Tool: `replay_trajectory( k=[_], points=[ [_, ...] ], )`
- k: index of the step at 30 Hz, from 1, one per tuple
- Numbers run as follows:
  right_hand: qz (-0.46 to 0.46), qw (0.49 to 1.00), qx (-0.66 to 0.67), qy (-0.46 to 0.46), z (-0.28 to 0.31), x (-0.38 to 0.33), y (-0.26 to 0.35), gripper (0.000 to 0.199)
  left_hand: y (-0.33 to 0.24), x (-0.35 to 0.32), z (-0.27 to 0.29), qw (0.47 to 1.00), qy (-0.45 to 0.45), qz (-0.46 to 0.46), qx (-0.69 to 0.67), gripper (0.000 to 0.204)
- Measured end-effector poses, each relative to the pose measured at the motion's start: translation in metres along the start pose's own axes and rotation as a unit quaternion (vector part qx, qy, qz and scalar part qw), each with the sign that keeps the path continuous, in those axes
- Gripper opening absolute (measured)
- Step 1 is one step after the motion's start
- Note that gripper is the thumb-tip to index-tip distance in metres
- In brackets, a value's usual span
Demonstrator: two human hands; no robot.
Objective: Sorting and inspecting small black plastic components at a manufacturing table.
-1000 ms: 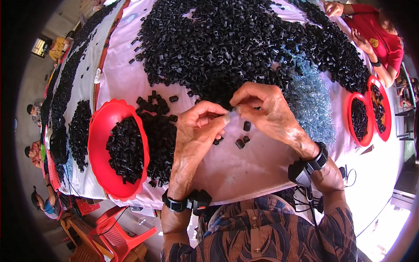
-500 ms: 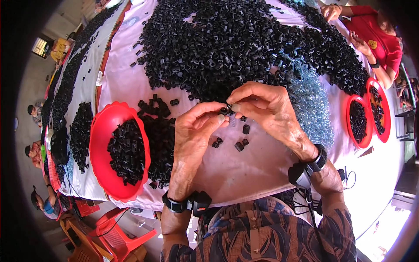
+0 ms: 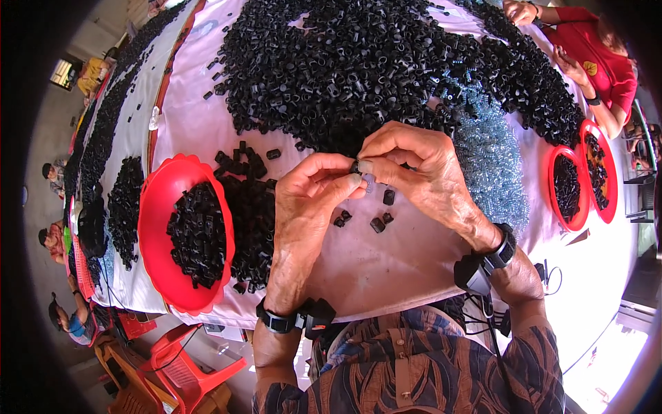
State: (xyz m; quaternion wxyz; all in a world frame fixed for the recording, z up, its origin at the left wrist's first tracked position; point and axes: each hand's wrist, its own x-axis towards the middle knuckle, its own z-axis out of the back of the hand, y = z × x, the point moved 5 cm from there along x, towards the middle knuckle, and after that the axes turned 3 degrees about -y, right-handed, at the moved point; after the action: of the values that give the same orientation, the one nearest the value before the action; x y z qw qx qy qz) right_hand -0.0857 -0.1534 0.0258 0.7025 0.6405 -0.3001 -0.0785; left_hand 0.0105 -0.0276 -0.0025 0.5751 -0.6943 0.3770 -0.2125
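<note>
My left hand (image 3: 310, 200) and my right hand (image 3: 420, 172) meet fingertip to fingertip over the pale tablecloth (image 3: 414, 262). Between them they pinch a small black plastic part (image 3: 355, 166), and a tiny metal spring (image 3: 369, 183) pokes out just below the fingers. A few loose black parts (image 3: 378, 222) lie on the cloth under my hands. Just behind my hands starts a big heap of black parts (image 3: 358, 69). A pile of small shiny springs (image 3: 489, 159) lies to the right of my right hand.
A red bowl (image 3: 155, 228) holding black parts sits at my left, with a smaller black pile (image 3: 252, 214) beside it. Two red bowls (image 3: 572, 186) stand at the right near a person in red (image 3: 593, 55). More people and red chairs (image 3: 172, 366) are at the left.
My hands have stayed together over the cloth. The fingers have shifted on the small black part, and my left thumb and forefinger now close more tightly against my right fingertips.
</note>
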Motion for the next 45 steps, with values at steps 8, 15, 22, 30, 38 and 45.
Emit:
replay_trajectory(
  k=[8, 15, 22, 30, 38, 45],
  points=[
    [-0.035, 0.999, 0.031, 0.015, -0.002, 0.000, 0.004, 0.004, -0.003, 0.000, -0.002, 1.000, 0.004, -0.018, 0.013, 0.017],
    [-0.088, 0.992, 0.089, 0.000, -0.001, -0.002, -0.002, 0.003, -0.001, -0.002, -0.008, 1.000, -0.004, -0.021, 0.009, 0.016],
    [-0.011, 0.999, -0.018, 0.025, -0.004, 0.000, 0.007, 0.003, -0.004, -0.002, -0.004, 0.998, -0.018, -0.055, 0.014, 0.016],
    [-0.085, 0.996, 0.022, -0.017, -0.002, -0.002, -0.002, 0.006, -0.002, -0.001, -0.006, 0.998, -0.021, -0.051, 0.018, 0.017],
    [-0.065, 0.997, 0.031, -0.035, -0.006, -0.005, -0.003, 0.006, -0.005, -0.002, -0.005, 0.998, -0.009, -0.053, 0.017, 0.017],
    [-0.046, 0.999, 0.019, -0.014, -0.004, -0.002, 0.003, 0.005, -0.011, -0.002, -0.009, 0.994, -0.015, -0.102, 0.022, 0.016]
  ],
)
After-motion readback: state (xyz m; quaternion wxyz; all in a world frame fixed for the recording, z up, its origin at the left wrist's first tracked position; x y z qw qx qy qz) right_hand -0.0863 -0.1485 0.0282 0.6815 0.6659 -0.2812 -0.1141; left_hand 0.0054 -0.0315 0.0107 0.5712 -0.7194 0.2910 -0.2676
